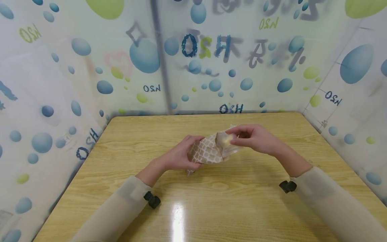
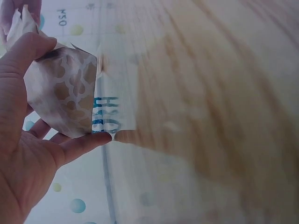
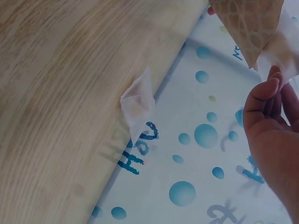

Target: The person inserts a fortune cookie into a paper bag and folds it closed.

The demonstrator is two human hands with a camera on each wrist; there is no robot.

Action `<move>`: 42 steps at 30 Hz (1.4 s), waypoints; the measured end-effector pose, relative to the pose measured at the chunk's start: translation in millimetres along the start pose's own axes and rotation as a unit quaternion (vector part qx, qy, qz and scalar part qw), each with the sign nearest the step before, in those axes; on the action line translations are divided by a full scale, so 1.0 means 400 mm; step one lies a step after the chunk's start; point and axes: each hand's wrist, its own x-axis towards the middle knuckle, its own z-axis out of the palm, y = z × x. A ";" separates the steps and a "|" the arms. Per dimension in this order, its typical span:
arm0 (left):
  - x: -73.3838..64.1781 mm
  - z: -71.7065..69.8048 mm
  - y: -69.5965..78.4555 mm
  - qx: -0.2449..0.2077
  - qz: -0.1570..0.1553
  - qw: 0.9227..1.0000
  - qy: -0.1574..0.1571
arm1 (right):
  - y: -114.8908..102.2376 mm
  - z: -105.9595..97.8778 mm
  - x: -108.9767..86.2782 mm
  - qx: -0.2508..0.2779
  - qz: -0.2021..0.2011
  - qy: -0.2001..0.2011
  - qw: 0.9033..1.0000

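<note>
A tan paper bag (image 1: 207, 150) with a white lattice print lies tilted between both hands above the table. My left hand (image 1: 182, 154) grips its left part, thumb on one side and fingers on the other; the left wrist view shows the thumb over the bag's edge. From the bag's right end sticks out a translucent whitish wrapper (image 1: 228, 148) with something pale yellow in it, too unclear to name. The thumb and fingertips of my right hand (image 1: 257, 137) pinch the wrapper, also in the right wrist view, where the bag's pointed corner (image 3: 252, 51) shows beside them.
Both hands work over the middle of a glossy wooden table (image 1: 235, 205). A printed wall sheet (image 1: 181, 80) stands along its far edge and both sides. In the right wrist view a whitish paper-like shape (image 3: 138, 105) shows near the table's edge; piece or reflection, I cannot tell.
</note>
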 end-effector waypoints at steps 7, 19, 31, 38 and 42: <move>-0.001 -0.001 0.002 -0.005 0.002 1.000 -0.003 | -0.002 -0.003 0.005 -0.023 -0.008 -0.009 1.000; 0.002 0.000 0.001 0.002 0.010 1.000 0.004 | -0.004 0.010 0.010 -0.041 -0.035 0.011 0.998; 0.005 0.003 0.005 -0.005 0.000 1.000 0.012 | -0.004 0.054 0.025 -0.020 -0.035 0.029 0.999; 0.008 0.008 0.005 -0.003 -0.004 1.000 0.012 | -0.005 0.076 0.031 -0.039 -0.044 0.035 0.998; 0.008 0.007 0.006 -0.006 -0.004 1.000 0.011 | -0.008 0.082 0.032 -0.046 -0.043 0.036 0.997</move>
